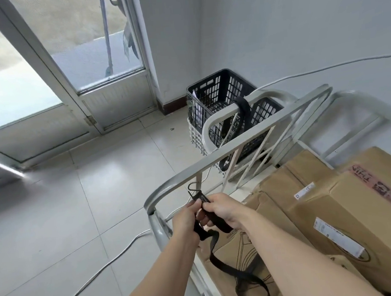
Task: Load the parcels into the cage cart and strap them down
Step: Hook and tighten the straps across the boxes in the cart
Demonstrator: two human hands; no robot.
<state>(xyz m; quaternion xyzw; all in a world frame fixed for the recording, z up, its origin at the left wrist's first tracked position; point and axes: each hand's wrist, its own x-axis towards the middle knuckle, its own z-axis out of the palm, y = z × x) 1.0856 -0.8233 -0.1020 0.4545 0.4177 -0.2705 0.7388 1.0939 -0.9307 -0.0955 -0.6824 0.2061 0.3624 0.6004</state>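
Left hand (185, 218) and right hand (224, 209) pinch the strap (214, 255) just below the rail (236, 149); its hook (193, 186) meets the rail, likely an anchor before crossing the parcels (333, 207).

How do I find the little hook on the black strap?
Find the grey cart rail slanting across the middle and follow it down to its near corner. Just above the left hand and right hand gripping the black strap sits the hook. It is the only thin bent wire; the strap is flat cloth.

A matt black woven cloth strap (211, 236) lies in the fingers (194, 205), smooth grey-painted metal cart rail (236, 148) just beyond, matt brown cardboard boxes (346, 206) beside.
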